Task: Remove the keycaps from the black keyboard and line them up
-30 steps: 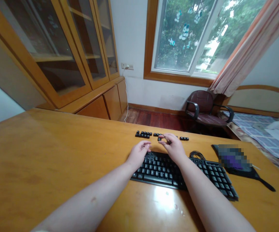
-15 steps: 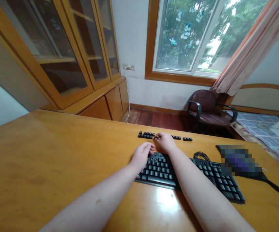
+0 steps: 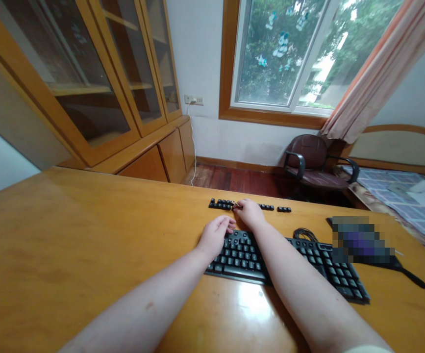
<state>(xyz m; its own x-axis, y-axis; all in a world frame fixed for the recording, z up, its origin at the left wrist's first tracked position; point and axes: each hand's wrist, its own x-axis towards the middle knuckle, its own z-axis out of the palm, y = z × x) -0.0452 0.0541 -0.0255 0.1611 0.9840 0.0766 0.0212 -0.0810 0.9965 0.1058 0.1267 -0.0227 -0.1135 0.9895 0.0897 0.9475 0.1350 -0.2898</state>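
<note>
A black keyboard [image 3: 239, 257] lies on the wooden desk, and its upper left keys show bare square spots without caps. My left hand [image 3: 214, 238] rests at the keyboard's upper left corner with its fingers curled together; what is under them is hidden. Beyond the keyboard, loose black keycaps [image 3: 220, 205] stand in rows near the desk's far edge. Over these rows reaches my right hand [image 3: 251, 214], fingers pinched on a small thin object [image 3: 237, 204] too small to name. My right forearm covers the middle of the keyboard.
A coiled black cable [image 3: 305, 234] sits behind the keyboard. To its right lies a dark pouch-like item [image 3: 362, 242], mostly pixelated, with a strap. The desk [image 3: 87, 245] stretches left toward a glass-door cabinet [image 3: 112, 73]. Past the far edge stands a chair [image 3: 310, 162].
The view has shifted slightly, so everything sits a little further left. Both hands keep nearly the same places over the keyboard and the keycaps.
</note>
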